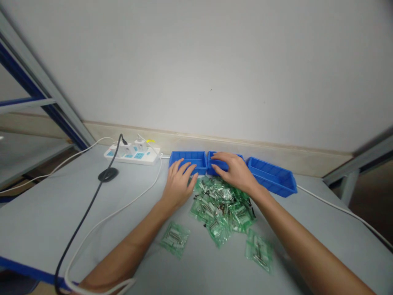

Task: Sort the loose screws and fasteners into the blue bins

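Note:
My left hand (179, 182) has its fingers spread over the front of the left blue bin (188, 155); whether it touches the rim I cannot tell. Over the middle blue bin (211, 161) reaches my right hand (232, 170), thumb and fingers apart, nothing visible between them. Between my forearms lies a heap of clear green-tinted plastic bags (221, 205) with screws and small pale pieces inside. One separate bag of screws (175, 238) rests by my left forearm, another bag (259, 250) by my right forearm.
A third blue bin (272, 176) stands at the right, against the wall side. On the left is a white power strip (135, 155) with plugs. A black cable (89, 209) and a white cable (123, 208) run across the grey table (39, 209) toward my left arm.

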Motion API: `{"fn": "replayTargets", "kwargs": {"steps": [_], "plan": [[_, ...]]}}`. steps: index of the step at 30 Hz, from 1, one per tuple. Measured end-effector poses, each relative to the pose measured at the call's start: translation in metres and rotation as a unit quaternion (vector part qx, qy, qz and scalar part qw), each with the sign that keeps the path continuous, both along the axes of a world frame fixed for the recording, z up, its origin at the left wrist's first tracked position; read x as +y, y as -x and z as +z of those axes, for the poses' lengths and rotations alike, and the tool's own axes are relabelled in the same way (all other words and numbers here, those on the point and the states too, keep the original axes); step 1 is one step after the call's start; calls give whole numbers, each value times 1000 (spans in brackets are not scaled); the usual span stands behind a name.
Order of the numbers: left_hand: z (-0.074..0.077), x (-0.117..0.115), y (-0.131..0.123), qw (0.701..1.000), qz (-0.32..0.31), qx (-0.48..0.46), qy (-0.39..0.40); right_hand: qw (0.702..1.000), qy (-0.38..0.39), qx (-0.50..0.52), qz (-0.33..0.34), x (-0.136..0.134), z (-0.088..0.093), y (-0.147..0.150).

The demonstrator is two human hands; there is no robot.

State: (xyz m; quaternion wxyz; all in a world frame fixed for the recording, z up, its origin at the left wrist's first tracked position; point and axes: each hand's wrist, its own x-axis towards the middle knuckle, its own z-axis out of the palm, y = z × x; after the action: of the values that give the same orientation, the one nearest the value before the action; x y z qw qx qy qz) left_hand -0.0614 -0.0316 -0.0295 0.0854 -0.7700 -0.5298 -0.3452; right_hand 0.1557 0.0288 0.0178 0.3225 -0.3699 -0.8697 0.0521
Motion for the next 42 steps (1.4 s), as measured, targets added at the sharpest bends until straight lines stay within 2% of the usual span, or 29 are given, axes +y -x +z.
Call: {"fn": "replayTargets", "kwargs": {"steps": [4,7,11,14,15,18,20,22,28,31,34,38,42], "plan": [[0,3,-1,1000,-7,-13,-1,991,-15,29,-132,-17,-10,-21],[6,1,-3,998,-52,-10,-23,985,-17,63,-159,-34,-17,-32],[18,-13,-8,993,-116,28,14,984,-2,102,-144,-74,-23,-39],[23,-36,-8,995,-58,31,71,994,8,44,-99,-113,-26,-46],[23,-45,-8,994,-62,35,80,997,7,7,-75,-125,-28,-49],[17,-67,-8,978,-152,100,100,996,-11,-93,11,-144,-35,-59],[12,-71,-11,974,-164,125,88,992,-17,-118,28,-141,-40,-62],[9,-64,-16,979,-145,135,52,991,-33,-125,26,-130,-43,-60],[10,-13,-31,984,-85,155,-18,994,-61,-89,21,-93,-45,-39],[9,3,-34,991,-57,116,-17,998,-38,-54,-4,-86,-42,-28],[9,3,-33,995,-66,71,-9,999,-4,-36,0,-86,-39,-25],[11,-10,-32,993,-117,30,-4,997,24,-42,63,-91,-35,-34],[11,-19,-33,990,-139,6,12,993,34,-42,107,-95,-32,-43]]}}
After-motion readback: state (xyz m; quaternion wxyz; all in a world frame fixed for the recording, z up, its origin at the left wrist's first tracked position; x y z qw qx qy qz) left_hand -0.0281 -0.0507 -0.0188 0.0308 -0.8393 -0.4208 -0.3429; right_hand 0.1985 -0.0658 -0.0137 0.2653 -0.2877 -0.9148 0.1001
